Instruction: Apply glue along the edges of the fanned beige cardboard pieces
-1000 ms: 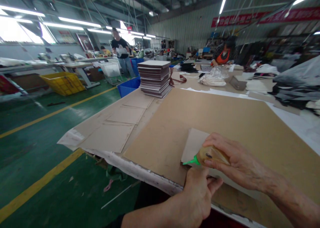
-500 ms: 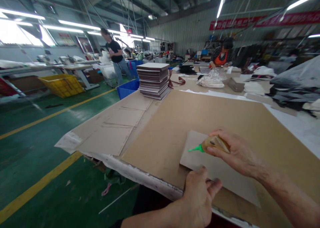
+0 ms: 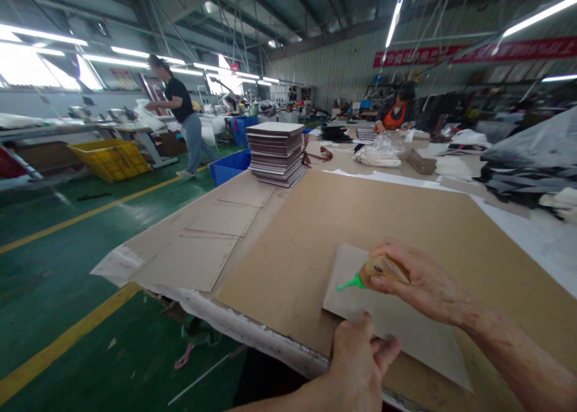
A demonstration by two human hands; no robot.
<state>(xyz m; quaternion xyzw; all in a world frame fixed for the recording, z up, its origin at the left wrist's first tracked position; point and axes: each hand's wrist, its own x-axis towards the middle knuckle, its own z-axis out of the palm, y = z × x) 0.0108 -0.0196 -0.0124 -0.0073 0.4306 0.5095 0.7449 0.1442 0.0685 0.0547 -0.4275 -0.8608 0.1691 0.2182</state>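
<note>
A beige rectangular cardboard panel (image 3: 419,334) lies on a large brown board in front of me. My right hand (image 3: 410,273) is wrapped round a squeeze glue bottle (image 3: 381,270) of yellowish, see-through plastic. Its green nozzle (image 3: 351,282) points left and down over the panel's left end; I cannot tell whether the tip touches. At the panel's near edge rests my left hand (image 3: 358,358), fingers apart and holding nothing, its fingertips against the edge. Part of the panel is hidden beneath my right hand and the bottle.
The brown board (image 3: 288,249) covers much of the table. Flat beige panels (image 3: 189,258) lie along its left, with a tall panel stack (image 3: 276,153) behind. A blue bin (image 3: 229,166) stands beyond the left edge. Two people (image 3: 180,108) (image 3: 396,111) are farther off.
My right hand and the bottle have shifted slightly left and down relative to the panel. My left hand stays at the edge. The person at far left has moved left.
</note>
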